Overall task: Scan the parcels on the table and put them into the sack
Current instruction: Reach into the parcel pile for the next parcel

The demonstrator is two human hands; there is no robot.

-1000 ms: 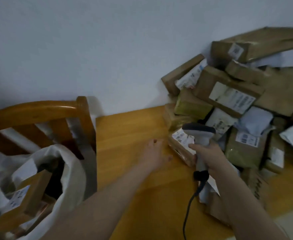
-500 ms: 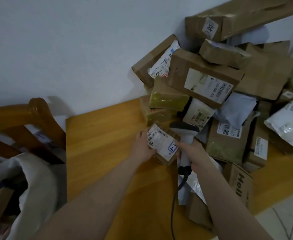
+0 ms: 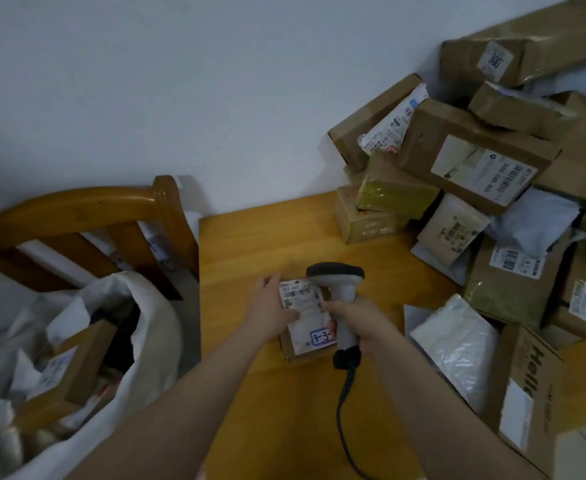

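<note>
My left hand (image 3: 273, 309) holds a small brown parcel (image 3: 305, 346) with a white label, over the middle of the wooden table (image 3: 250, 237). My right hand (image 3: 357, 320) grips the handle of a grey barcode scanner (image 3: 340, 282), whose head sits just above the parcel's label. The scanner's black cable (image 3: 345, 417) hangs toward me. A white sack (image 3: 139, 368) stands open at the left with several parcels inside. A tall pile of brown boxes and white mailers (image 3: 485, 168) fills the table's right side.
A wooden chair (image 3: 87, 209) stands behind the sack, against the white wall. A box printed "Hello" (image 3: 527, 393) and a white mailer (image 3: 457, 344) lie at the table's near right edge. Floor tiles show at the bottom right.
My left hand took the small parcel from the foot of the pile and drew it toward me to the table's middle. The scanner came along with it and now sits over the label.
</note>
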